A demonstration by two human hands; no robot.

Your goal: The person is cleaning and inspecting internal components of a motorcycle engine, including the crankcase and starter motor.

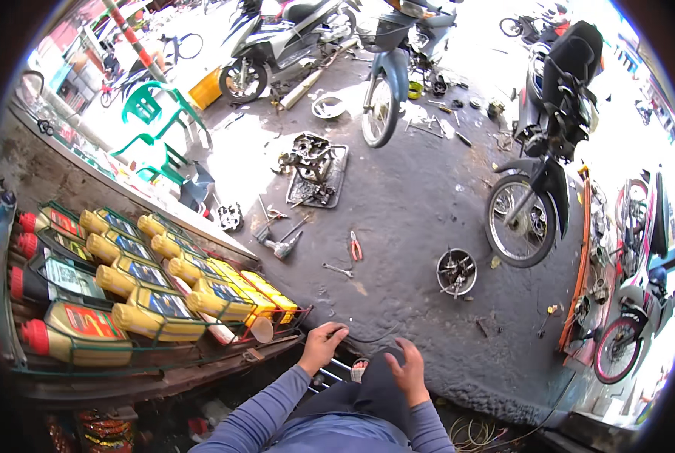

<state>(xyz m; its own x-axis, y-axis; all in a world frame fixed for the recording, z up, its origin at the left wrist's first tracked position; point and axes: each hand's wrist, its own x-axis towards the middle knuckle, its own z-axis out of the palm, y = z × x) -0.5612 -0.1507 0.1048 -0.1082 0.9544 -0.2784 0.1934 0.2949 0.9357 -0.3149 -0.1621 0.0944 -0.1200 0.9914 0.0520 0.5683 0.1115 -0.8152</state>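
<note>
My left hand (324, 343) is closed, its fingers curled at the right end of a wire rack holding several oil bottles (152, 317); what they grip, if anything, is too small to make out. My right hand (407, 366) hangs open beside my dark-trousered leg (367, 392), thumb apart from the fingers. Ahead on the dark ground lie red-handled pliers (355, 245), a wrench (338, 269), a power tool (281, 245) and a metal bowl of parts (456, 273).
A motorbike (534, 174) stands at right, others (386, 83) behind. An engine part sits on a tray (337, 181). Green chairs (150, 106) stand at left. An orange-edged bench (583, 257) with parts runs along the right. Loose tools (439, 128) lie farther back.
</note>
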